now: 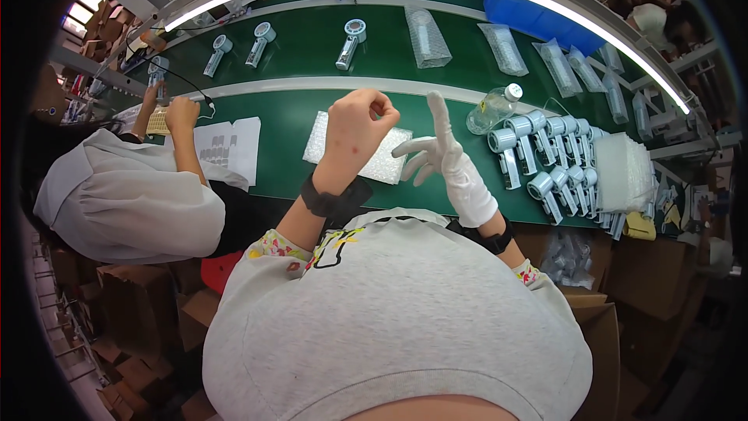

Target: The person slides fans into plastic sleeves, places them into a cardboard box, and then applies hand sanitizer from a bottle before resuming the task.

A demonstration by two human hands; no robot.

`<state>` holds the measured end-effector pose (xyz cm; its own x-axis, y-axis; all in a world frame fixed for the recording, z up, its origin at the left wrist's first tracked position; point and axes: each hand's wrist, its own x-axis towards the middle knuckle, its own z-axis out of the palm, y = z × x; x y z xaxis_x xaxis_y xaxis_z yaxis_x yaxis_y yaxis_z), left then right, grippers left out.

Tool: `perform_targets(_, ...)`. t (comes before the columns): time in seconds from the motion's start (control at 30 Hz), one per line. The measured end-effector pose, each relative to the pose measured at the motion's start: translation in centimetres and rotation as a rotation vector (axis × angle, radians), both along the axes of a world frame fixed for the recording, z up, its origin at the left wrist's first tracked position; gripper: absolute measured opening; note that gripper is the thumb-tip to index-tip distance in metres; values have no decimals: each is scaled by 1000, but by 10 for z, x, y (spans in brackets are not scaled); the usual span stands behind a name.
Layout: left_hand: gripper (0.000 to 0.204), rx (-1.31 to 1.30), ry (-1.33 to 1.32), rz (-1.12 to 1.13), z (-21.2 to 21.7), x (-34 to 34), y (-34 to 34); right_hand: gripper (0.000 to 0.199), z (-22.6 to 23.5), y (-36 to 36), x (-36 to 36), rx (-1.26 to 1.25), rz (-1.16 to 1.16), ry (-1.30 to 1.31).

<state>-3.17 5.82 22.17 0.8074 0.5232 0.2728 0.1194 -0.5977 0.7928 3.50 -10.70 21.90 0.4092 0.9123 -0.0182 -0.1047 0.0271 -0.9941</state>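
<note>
My left hand (357, 126) is bare, raised over the bench, with its fingers curled round toward the thumb. I see nothing held in that curl. Beside it, my right hand (452, 160) wears a white glove; one finger points up and the others spread toward the left. The two hands are apart. Under and behind them lies a stack of bubble wrap sheets (384, 165) on the green bench. Each wrist has a black band: the left band (323, 196) and the right band (499, 240).
Several pale blue handheld fans (505, 148) stand in rows at right, next to white foam sheets (623, 171) and a clear bottle (489, 109). Across the raised strip lie more fans (351, 43) and bubble-wrapped ones (502, 48). At left a co-worker (140, 195) sits by printed paper (226, 148).
</note>
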Motion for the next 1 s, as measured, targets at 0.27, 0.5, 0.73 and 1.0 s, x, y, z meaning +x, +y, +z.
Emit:
perform_targets(0.27, 17, -534, -89, -173, 9, -4, -9, 106, 8, 2, 4, 11, 71, 156)
perform_targets(0.5, 20, -740, -128, -322, 20, 4, -19, 106, 14, 5, 3, 45, 93, 188)
perform_targets(0.73, 18, -660, -138, -321, 22, -1, -13, 107, 24, 4, 0, 63, 64, 248)
perform_targets(1.0, 15, -518, -100, -272, 25, -3, -15, 105, 19, 5, -3, 91, 81, 280)
